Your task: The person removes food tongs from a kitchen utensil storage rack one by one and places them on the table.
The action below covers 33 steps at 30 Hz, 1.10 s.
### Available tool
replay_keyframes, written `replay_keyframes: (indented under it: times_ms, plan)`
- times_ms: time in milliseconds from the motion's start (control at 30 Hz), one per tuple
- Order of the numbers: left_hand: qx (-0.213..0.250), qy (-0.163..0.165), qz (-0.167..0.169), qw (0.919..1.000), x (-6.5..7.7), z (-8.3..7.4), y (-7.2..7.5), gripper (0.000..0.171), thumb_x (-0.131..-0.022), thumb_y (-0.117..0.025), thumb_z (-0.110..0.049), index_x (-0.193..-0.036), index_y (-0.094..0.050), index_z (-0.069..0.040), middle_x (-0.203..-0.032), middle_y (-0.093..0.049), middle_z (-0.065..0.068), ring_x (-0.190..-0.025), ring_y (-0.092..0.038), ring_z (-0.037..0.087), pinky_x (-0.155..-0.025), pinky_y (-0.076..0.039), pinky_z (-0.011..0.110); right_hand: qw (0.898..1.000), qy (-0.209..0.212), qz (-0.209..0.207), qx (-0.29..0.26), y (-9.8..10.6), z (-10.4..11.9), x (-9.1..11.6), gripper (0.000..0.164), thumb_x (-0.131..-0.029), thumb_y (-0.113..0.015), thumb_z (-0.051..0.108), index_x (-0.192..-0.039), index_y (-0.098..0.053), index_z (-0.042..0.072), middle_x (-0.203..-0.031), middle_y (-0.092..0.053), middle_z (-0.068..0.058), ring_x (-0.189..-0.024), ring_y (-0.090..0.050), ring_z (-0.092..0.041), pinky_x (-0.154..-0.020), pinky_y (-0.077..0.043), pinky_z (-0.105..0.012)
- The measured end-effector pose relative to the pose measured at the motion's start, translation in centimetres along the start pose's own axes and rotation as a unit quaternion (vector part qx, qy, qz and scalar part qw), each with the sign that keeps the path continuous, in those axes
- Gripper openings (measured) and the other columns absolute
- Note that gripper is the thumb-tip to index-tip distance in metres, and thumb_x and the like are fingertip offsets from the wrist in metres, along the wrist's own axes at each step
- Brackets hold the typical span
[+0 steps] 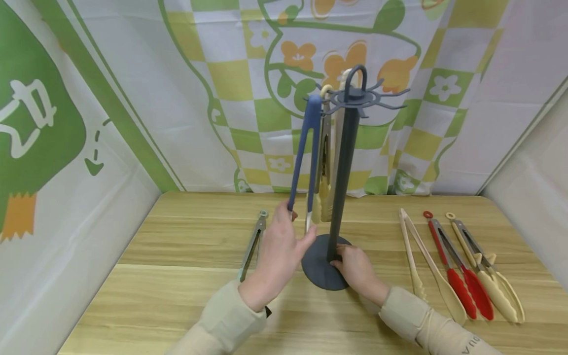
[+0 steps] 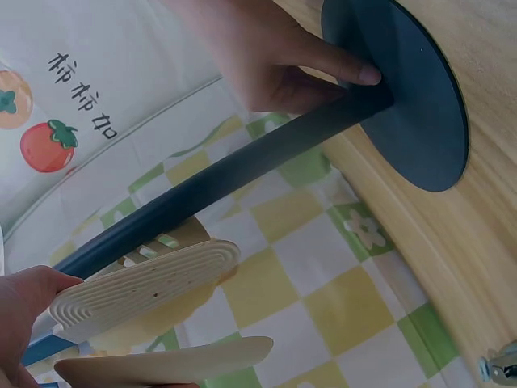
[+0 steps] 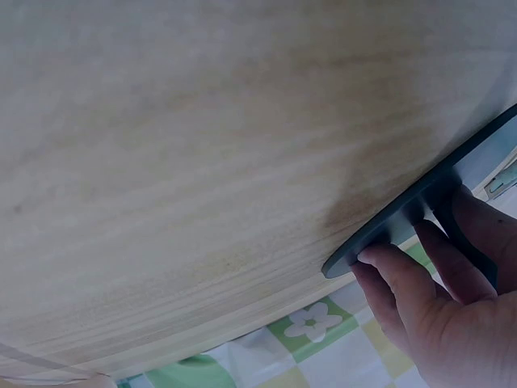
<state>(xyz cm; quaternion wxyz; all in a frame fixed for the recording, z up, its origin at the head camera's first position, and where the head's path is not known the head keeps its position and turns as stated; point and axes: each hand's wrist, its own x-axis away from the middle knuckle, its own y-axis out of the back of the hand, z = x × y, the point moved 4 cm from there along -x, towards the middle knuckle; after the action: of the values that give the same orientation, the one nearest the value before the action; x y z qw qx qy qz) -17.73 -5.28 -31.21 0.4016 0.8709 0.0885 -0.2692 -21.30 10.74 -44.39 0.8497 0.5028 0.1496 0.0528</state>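
Note:
A dark grey rack (image 1: 342,187) stands upright on its round base (image 1: 318,268), with a ring of hooks and a loop at the top. My left hand (image 1: 281,241) holds a pair of blue-handled tongs (image 1: 313,121) low on their arms; their top end is up at the left hooks. In the left wrist view, a ridged cream tong head (image 2: 153,291) and a smooth beige one (image 2: 174,362) show beside the fingers. With my right hand (image 1: 358,271) I grip the foot of the pole, fingers resting on the base (image 3: 420,198). Behind the blue tongs hang steel-and-cream tongs (image 1: 326,148).
On the table's right lie beige tongs (image 1: 432,246), red tongs (image 1: 461,281) and cream-and-steel tongs (image 1: 490,276) side by side. Other tongs (image 1: 252,241) with a pale teal end lie left of the rack, partly behind my left arm. A patterned curtain (image 1: 284,143) hangs behind the table.

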Motion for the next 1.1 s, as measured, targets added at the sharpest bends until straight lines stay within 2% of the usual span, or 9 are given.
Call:
replay_keyframes:
  times_ms: [100, 500, 833, 1100]
  plan:
    - [-0.013, -0.001, -0.006, 0.9999, 0.1, 0.0, 0.2, 0.055, -0.08, -0.07, -0.027, -0.115, -0.044, 0.007, -0.093, -0.061, 0.014, -0.062, -0.061, 0.023, -0.049, -0.047, 0.026, 1.0, 0.0, 0.001, 0.001, 0.0, 0.0, 0.0, 0.019, -0.074, -0.075, 0.008, -0.088, -0.07, -0.004, -0.104, -0.065, -0.02, -0.094, -0.063, -0.033, -0.08, -0.051, -0.04]
    - [-0.042, -0.019, -0.024, 0.9987, 0.2, 0.5, 1.2, 0.055, -0.079, -0.072, -0.025, -0.114, -0.046, 0.008, -0.092, -0.06, 0.013, -0.072, -0.062, 0.025, -0.058, -0.052, 0.035, 1.0, -0.002, 0.0, -0.007, -0.1, -0.1, 0.0, 0.018, -0.074, -0.075, 0.007, -0.087, -0.07, -0.004, -0.104, -0.065, -0.02, -0.096, -0.062, -0.033, -0.081, -0.051, -0.04]
    - [-0.031, -0.03, -0.031, 0.9986, 0.2, 1.0, 2.2, 0.054, -0.077, -0.074, -0.019, -0.113, -0.046, 0.009, -0.094, -0.059, 0.017, -0.076, -0.064, 0.029, -0.058, -0.053, 0.035, 1.0, -0.001, -0.006, -0.007, -0.1, -0.1, 0.0, 0.016, -0.074, -0.075, 0.007, -0.086, -0.071, -0.002, -0.103, -0.065, -0.02, -0.096, -0.062, -0.033, -0.082, -0.05, -0.041]
    - [-0.046, -0.043, -0.043, 0.9971, 0.1, 1.3, 3.1, 0.054, -0.074, -0.076, -0.018, -0.111, -0.047, 0.009, -0.093, -0.059, 0.018, -0.074, -0.064, 0.028, -0.057, -0.053, 0.035, 1.0, -0.004, -0.004, -0.008, 0.0, 0.0, 0.0, 0.016, -0.074, -0.075, 0.007, -0.087, -0.071, -0.003, -0.104, -0.065, -0.02, -0.097, -0.062, -0.033, -0.082, -0.05, -0.041]
